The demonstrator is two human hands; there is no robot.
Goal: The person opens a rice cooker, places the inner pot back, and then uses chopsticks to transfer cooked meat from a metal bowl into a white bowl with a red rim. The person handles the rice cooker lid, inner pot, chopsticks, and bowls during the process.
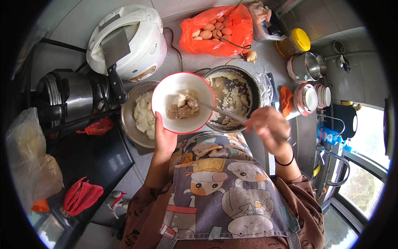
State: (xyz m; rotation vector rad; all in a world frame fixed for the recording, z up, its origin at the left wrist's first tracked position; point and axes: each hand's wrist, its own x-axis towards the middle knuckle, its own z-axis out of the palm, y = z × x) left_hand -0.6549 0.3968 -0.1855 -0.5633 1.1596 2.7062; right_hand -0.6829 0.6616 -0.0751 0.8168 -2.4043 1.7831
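My left hand point(164, 137) grips the near left rim of a white bowl with a red edge point(168, 90). Brownish minced meat point(180, 112) and a paler lump point(186, 98) lie inside it. My right hand point(270, 127), somewhat blurred, is closed around the handle of a metal utensil point(230, 115), whose tip reaches the food; its head is hidden there. Behind the bowl to the right stands a dark pot point(256, 93) with white bits and a pale coating inside. Partly covered by the bowl, a metal basin point(129, 127) on the left contains white chopped pieces point(143, 115).
A cleaver point(116, 49) rests against the white rice cooker point(152, 46), its handle hanging toward the basin. Eggs fill a red plastic bag point(192, 46) at the back. Jar point(300, 40), stacked bowls point(307, 99) and a faucet point(342, 168) line the right side.
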